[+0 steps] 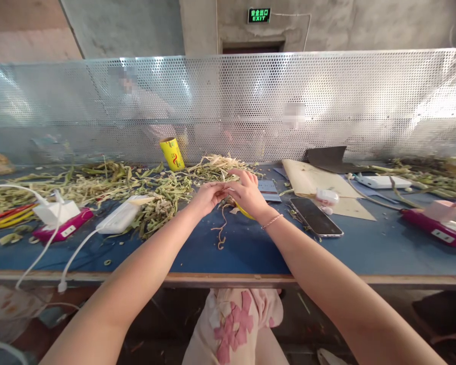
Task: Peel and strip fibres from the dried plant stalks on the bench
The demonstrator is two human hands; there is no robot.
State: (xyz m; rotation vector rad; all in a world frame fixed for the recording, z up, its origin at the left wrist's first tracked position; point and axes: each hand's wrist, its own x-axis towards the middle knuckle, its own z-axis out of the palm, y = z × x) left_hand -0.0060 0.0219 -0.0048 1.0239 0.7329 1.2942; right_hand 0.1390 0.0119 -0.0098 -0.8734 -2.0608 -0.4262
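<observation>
My left hand and my right hand meet above the blue table, their fingertips together. The left thumb and fingers are pinched, and whatever sits between them is too small to make out. On the right, thumb and forefinger pinch at the same spot while the other fingers are raised and curved. Beneath my right hand shows a curved yellow thing, mostly hidden. A thin brown strand lies below my fingers. Dry plant stems and leaves are heaped just behind my hands.
A phone, earphone case and papers lie right. Left are a white power bank, a magenta power strip and more stems. A yellow tube stands by the perforated screen; people are behind it.
</observation>
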